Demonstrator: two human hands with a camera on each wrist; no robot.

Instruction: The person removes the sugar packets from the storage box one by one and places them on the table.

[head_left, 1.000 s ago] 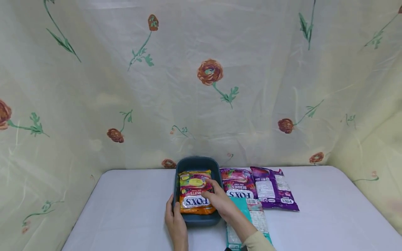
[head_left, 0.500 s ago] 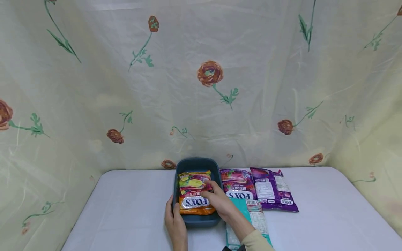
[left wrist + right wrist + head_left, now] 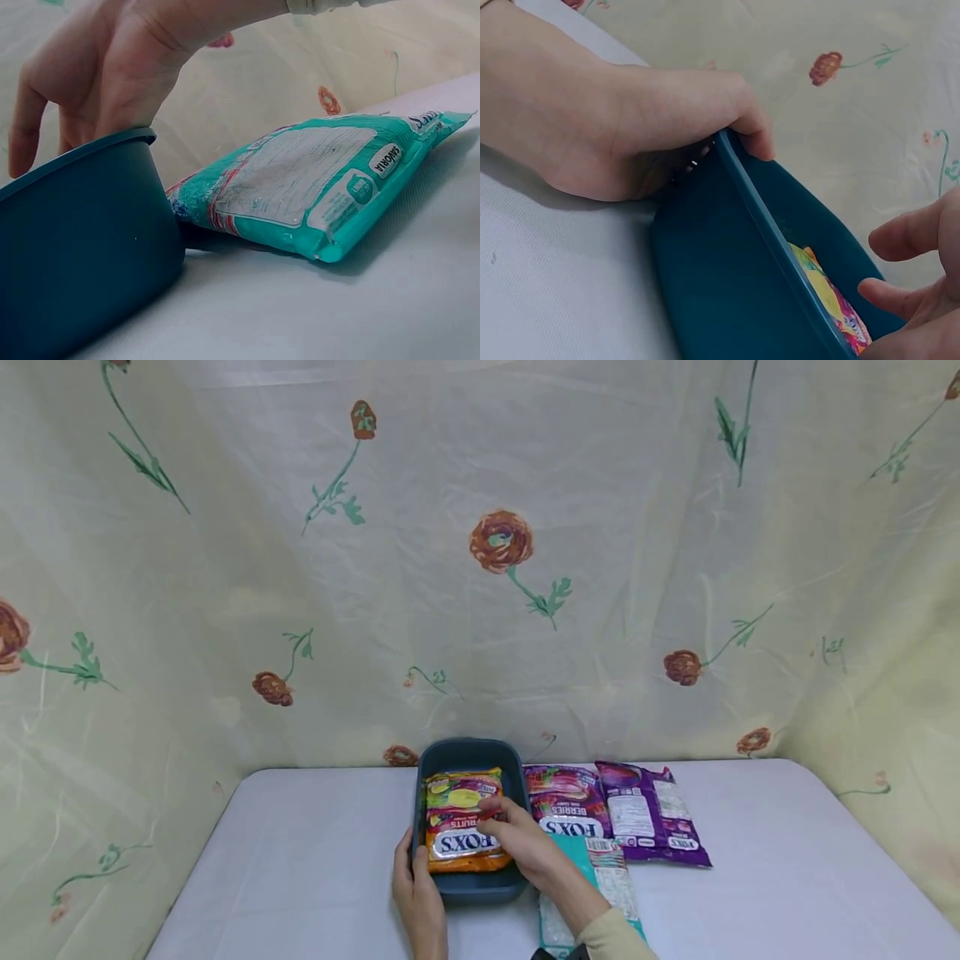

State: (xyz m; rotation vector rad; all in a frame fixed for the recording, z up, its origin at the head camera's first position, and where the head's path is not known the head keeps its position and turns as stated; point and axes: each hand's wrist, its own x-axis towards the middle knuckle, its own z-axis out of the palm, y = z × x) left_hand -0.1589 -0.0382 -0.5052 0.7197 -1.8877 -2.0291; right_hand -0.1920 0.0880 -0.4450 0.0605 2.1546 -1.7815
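Note:
A dark blue plastic tub stands at the table's far side. Inside it lies a FOX'S fruits candy bag, orange at its near end, its label upside down to me. My left hand grips the tub's left wall, with the thumb hooked over the rim. Over the bag's right part is my right hand, reaching across the tub's right rim. In the right wrist view its fingers are apart with nothing between them. Whether the fingertips touch the bag cannot be told.
A teal candy bag lies right of the tub, partly under the right forearm. Behind it are a purple FOX'S berries bag and a second purple bag, back side up. A flowered curtain hangs behind the white table.
The right hand's fingertips have shifted slightly left and bent a little over the bag. The left hand stays on the tub, and the bags have not moved.

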